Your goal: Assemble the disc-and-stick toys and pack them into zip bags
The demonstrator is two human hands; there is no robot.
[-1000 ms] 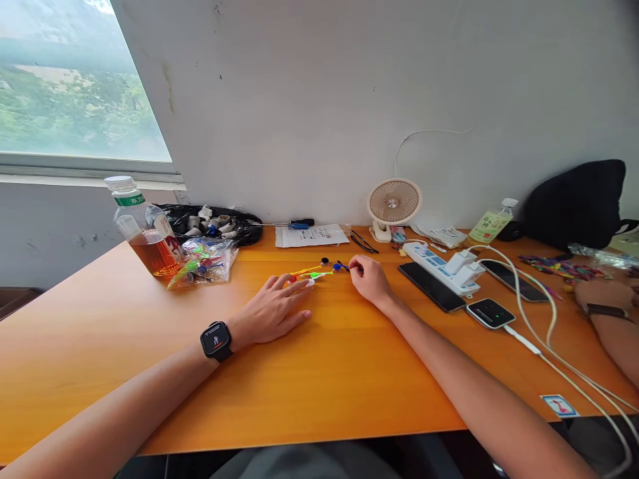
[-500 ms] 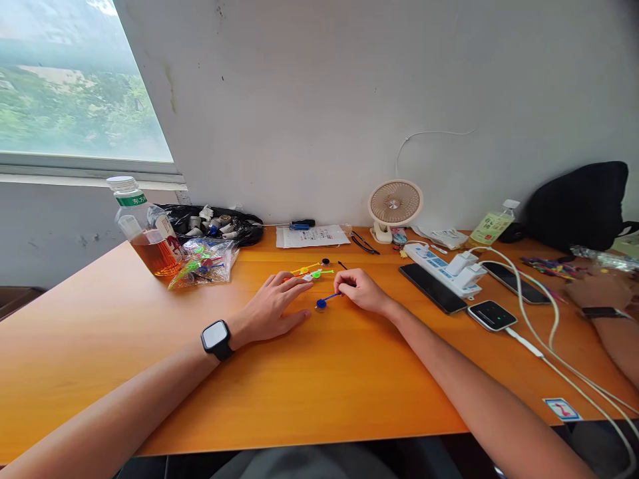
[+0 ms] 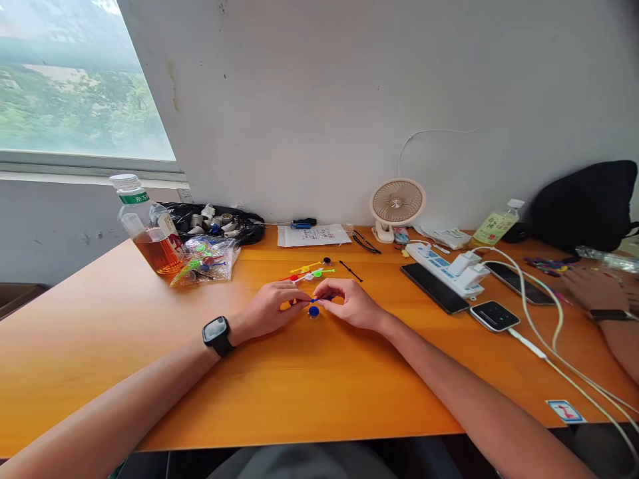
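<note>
A thin blue plastic stick (image 3: 314, 301) runs between my two hands, just above the tabletop. My left hand (image 3: 272, 307), with a black watch on its wrist, pinches one end of it. At the other end the thumb and fingers of my right hand (image 3: 352, 305) are closed on it. Right below the fingertips sits a small round blue disc with a clear base (image 3: 313, 312). Beyond my hands lie several like pieces: a yellow stick (image 3: 305, 268), a red one (image 3: 286, 279), a green one (image 3: 319, 273) and a white one. A black stick (image 3: 351, 271) lies farther right.
A tea bottle (image 3: 152, 229), a clear bag of coloured pieces (image 3: 207, 261) and a black bag (image 3: 219, 223) stand left. Rightward are a fan (image 3: 398, 203), a phone (image 3: 434, 288), a power strip (image 3: 442, 267), white cables and another person's hand (image 3: 594, 293).
The blue stick has come away from the blue disc, now apart on the table. My left hand has closed on the stick's end, and my right hand has shifted slightly left and down.
</note>
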